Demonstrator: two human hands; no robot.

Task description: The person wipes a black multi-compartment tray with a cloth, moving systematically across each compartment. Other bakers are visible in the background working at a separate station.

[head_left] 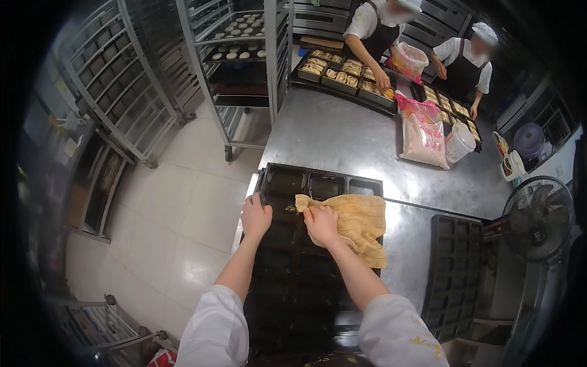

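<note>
A large black baking tray (287,275) with rows of rectangular wells lies in front of me on the steel table. My left hand (256,217) is closed on its left rim, near the far corner, with the fingertips partly hidden. A yellowish-tan cloth (362,223) with dark stripes is bunched under the fingers of my right hand (321,224). It drapes over the wells and reaches the tray's right edge. Small crumbs (291,208) show on the tray between my two hands.
Another black multi-well tray (454,269) stands to the right, near a fan (538,218). Across the steel table (333,125), two people handle filled pans (342,76) beside a pink-white bag (423,134) and a white tub (460,142). Wheeled racks (235,85) stand at left.
</note>
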